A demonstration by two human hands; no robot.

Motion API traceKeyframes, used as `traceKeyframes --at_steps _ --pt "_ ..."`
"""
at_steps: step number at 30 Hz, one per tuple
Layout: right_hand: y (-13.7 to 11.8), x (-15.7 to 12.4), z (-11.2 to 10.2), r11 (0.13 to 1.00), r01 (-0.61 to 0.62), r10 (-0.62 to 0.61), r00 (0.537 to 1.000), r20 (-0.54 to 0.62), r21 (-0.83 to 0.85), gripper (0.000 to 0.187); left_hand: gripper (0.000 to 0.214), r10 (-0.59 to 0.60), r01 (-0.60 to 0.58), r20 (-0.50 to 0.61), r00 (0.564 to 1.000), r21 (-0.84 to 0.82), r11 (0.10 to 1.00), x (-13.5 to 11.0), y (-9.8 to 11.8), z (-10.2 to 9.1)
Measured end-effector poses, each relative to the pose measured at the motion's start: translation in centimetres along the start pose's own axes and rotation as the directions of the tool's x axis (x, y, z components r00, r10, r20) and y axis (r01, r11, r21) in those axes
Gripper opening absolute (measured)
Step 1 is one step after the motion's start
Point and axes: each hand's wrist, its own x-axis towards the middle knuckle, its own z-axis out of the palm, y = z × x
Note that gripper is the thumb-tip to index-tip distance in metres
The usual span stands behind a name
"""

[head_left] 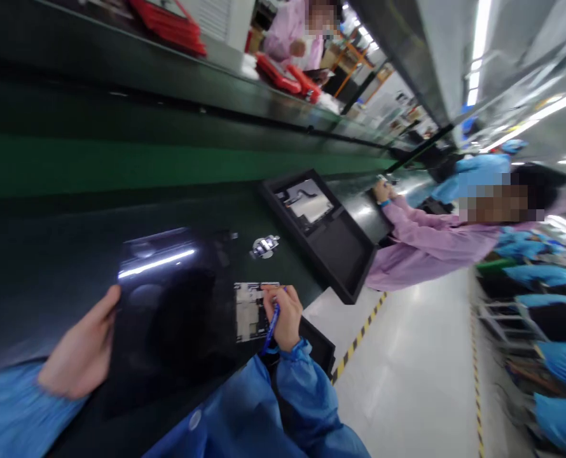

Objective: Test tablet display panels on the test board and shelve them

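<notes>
Left hand (80, 350) clasps the glossy black flat panel (173, 312) at its nine-o'clock edge, while right hand (283, 318), at three o'clock, pinches a thin blue tool (272, 326).

We see our left hand (80, 353) gripping the edge of a glossy black panel (178, 305) while our right hand (283, 315) pinches a blue tool (271, 327) at its exposed circuit board (248, 312), a small metal part (264, 247) and black tray (345, 254) lying beyond.

L hand (80, 353): gripping, thumb on top | R hand (283, 315): fingers curled shut, wrist bent
</notes>
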Motion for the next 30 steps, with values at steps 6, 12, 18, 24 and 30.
traceKeyframes --at_steps 6,12,18,24,30 --pt "0.6 0.5 0.3 0.998 0.034 -0.033 0.999 0.015 -0.052 0.023 0.044 0.023 -0.015 0.057 0.998 -0.141 0.99 -1.7 1.0 2.2" --pt "0.7 0.4 0.4 0.999 0.017 -0.017 1.0 0.016 -0.05 0.022 0.044 0.016 -0.005 0.069 0.997 -0.155 0.988 -1.5 1.0 2.0" --pt "0.3 0.5 0.4 0.999 0.015 -0.014 1.0 0.017 -0.051 0.023 0.045 0.015 -0.014 0.004 1.0 -0.149 0.989 -1.6 1.1 2.3" --pt "0.1 0.5 0.4 0.998 0.017 -0.016 1.0 0.013 -0.06 0.024 0.047 0.008 -0.012 -0.032 0.999 -0.141 0.99 -1.9 1.3 2.7" --pt "0.3 0.4 0.5 0.999 0.003 -0.002 1.0 0.022 -0.044 0.024 0.045 0.022 -0.026 -0.031 0.999 -0.148 0.989 -1.7 1.2 2.6"
